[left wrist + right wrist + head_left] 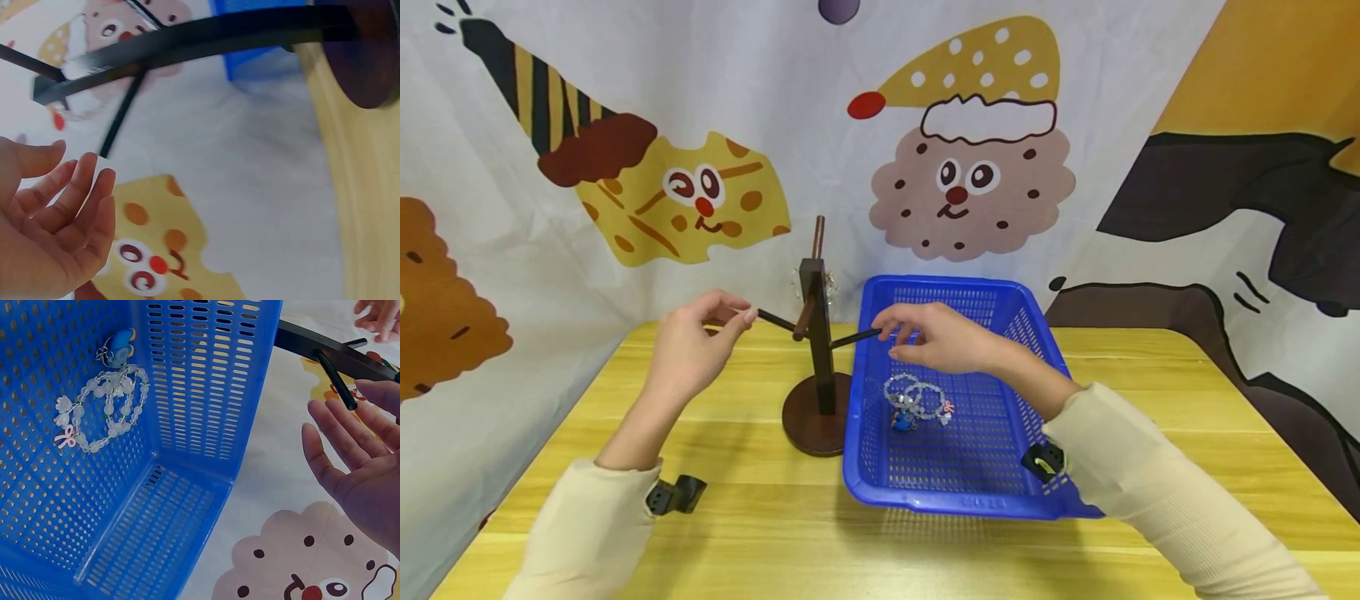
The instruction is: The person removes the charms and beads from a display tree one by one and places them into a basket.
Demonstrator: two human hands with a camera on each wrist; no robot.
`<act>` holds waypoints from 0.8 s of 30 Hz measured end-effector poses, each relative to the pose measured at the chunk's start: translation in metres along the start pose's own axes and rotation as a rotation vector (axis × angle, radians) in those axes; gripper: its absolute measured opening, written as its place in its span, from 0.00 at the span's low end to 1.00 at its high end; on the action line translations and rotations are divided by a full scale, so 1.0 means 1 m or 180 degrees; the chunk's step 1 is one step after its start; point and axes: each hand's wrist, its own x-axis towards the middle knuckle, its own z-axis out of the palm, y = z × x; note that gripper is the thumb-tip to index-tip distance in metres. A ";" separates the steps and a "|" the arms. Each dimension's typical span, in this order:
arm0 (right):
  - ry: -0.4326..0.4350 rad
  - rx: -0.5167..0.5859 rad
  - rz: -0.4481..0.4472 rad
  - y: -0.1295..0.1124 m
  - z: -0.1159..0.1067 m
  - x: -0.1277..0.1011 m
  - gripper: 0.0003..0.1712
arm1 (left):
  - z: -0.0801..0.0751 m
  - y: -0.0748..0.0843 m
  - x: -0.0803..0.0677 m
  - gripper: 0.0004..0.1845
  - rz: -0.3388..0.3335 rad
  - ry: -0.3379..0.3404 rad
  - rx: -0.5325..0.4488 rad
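A dark wooden stand [822, 358] with several side pegs rises from a round base [801, 425]. My left hand [688, 342] is at the tip of its left peg [777, 320], fingers loosely bent and holding nothing. At the right peg [337, 382] hovers my right hand [365, 456], also with nothing held; whether it touches the peg I cannot tell. A beaded bracelet [831, 287] hangs behind the post, partly hidden. Clear-bead bracelets [95, 447] with a pink bow and white flower charms lie in the blue basket [970, 503], beside a blue charm [119, 350].
The basket stands right of the stand, close against its base. Both are on a light wooden table [737, 533]. Behind them hangs a white cloth [760, 75] printed with cartoon figures.
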 end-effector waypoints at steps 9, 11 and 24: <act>-0.0037 -0.0025 0.0063 -0.002 -0.001 0.000 0.20 | -0.009 0.033 -0.013 0.08 0.0411 0.0165 -0.0083; -0.0039 -0.0022 0.0072 -0.003 -0.001 0.000 0.20 | -0.007 0.040 -0.016 0.07 0.0548 0.0160 -0.0110; -0.0057 0.0001 0.0112 -0.005 -0.001 0.001 0.20 | -0.002 0.063 -0.025 0.06 0.0851 0.0164 -0.0191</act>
